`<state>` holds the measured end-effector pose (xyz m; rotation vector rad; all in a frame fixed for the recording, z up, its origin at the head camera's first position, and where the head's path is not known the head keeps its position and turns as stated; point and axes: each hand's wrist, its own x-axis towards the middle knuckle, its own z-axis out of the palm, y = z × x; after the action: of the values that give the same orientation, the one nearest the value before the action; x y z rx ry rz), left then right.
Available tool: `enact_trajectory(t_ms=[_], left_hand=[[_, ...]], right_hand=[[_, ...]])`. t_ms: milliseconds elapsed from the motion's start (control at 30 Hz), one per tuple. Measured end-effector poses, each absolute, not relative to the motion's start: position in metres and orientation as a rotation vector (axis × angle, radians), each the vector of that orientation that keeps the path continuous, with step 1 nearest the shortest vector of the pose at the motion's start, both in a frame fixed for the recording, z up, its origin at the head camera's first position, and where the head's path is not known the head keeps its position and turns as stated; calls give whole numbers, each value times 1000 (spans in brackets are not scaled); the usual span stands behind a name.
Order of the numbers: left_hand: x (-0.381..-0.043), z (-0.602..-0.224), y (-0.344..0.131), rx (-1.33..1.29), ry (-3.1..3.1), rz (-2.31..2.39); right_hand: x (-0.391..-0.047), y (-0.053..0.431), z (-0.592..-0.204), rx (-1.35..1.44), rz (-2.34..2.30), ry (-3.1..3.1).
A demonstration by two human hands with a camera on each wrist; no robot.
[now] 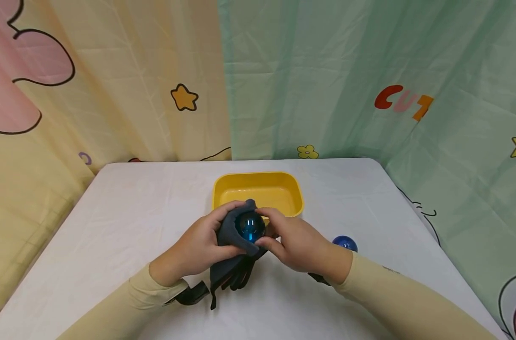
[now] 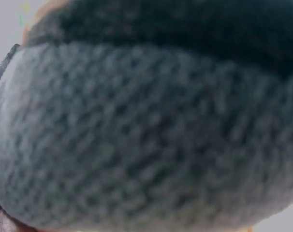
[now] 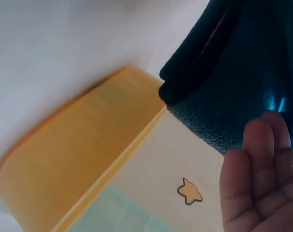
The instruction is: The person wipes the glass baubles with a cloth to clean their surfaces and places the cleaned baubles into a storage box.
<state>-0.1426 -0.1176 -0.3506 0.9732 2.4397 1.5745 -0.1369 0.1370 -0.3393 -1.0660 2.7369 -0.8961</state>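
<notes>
A dark glove (image 1: pixel 229 232) with a grey-blue fleecy lining is held in front of me, its black fingers dangling below. Shiny and blue, a ball (image 1: pixel 251 225) sits in the glove's opening. My left hand (image 1: pixel 200 243) grips the glove from the left, thumb below and fingers above. On the other side, my right hand (image 1: pixel 294 238) holds the ball at its right edge between thumb and fingers. The fleece (image 2: pixel 146 135) fills the left wrist view and hides the left fingers there. In the right wrist view, the right fingers (image 3: pixel 260 150) lie against the blue sheen.
A yellow tray (image 1: pixel 217 189) stands just behind my hands on the white table (image 1: pixel 147 212). Partly hidden by my right wrist, a second blue ball (image 1: pixel 345 242) lies to the right. Printed curtains (image 1: pixel 275 85) hang around the table's back and sides.
</notes>
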Motion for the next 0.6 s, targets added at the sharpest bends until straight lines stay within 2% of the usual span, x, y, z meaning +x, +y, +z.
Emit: enact_trajectory(t_ms=[133, 233, 400, 600], left_hand=[[-142, -351, -117, 985, 2445, 1559], [-142, -351, -117, 996, 2466, 1550], [-144, -350, -118, 991, 2485, 1552], [-144, -348, -119, 953, 2451, 1572]], right_hand=[[-138, 137, -340, -923, -1028, 2647], [-138, 136, -340, -924, -1069, 2630], [-135, 136, -337, -1053, -1047, 2645], [-135, 136, -334, -1185, -757, 2813]])
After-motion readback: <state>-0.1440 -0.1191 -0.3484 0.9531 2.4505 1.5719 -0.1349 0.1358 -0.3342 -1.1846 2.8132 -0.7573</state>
